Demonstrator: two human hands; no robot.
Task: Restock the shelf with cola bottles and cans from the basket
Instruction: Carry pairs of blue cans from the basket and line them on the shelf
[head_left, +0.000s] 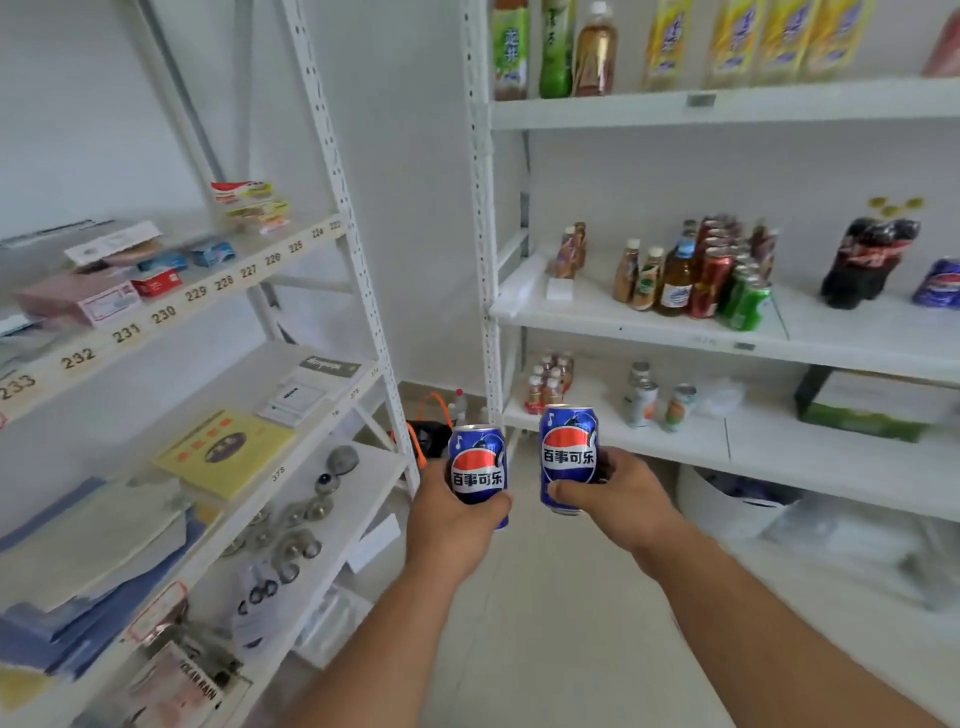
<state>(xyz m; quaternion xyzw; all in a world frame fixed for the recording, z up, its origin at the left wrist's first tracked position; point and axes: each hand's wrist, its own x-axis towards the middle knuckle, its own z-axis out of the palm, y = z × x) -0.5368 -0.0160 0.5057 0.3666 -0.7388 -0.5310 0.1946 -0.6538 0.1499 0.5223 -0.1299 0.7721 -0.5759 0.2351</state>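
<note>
My left hand (457, 525) grips a blue cola can (477, 467) upright, and my right hand (618, 499) grips a second blue cola can (569, 452) a little higher beside it. Both cans hang in the air in front of the white drinks shelf (649, 325). On that middle shelf stand dark cola bottles (865, 260), a blue cola pack (940, 283) at the right edge, and rows of red and green cans (727, 280). An orange-handled basket (428, 431) sits on the floor behind the cans, mostly hidden.
A second white rack (332, 400) on the left holds boxes, papers and metal parts. Tea and juice bottles (556, 47) line the top shelf. The lower shelf carries small bottles, tins and a green box (862, 410). A white bin (727, 499) stands under it.
</note>
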